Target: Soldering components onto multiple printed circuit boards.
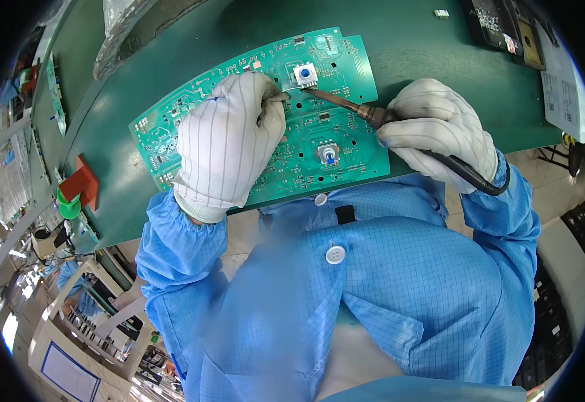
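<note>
A green circuit board (pixel 366 80) lies on the green table top. White rotary parts with blue centres sit on it, one at the upper right (pixel 305 74) and one lower down (pixel 329 155). My right hand (pixel 440 127), in a white glove, is closed round the handle of a soldering iron (pixel 353 107). The iron's tip touches or nearly touches the pins at the lower edge of the upper rotary part. My left hand (pixel 228 137), in a striped white glove, rests over the board, fingers pinched on a thin solder wire (pixel 294 88) that points toward the same pins.
A red block (pixel 81 182) and a green round thing (pixel 69 204) are at the table's left edge. Clear plastic wrap (pixel 121 33) lies at the back left. A dark tray (pixel 497 30) and white papers (pixel 567 87) are at the back right, with a small white part (pixel 442 13) nearby.
</note>
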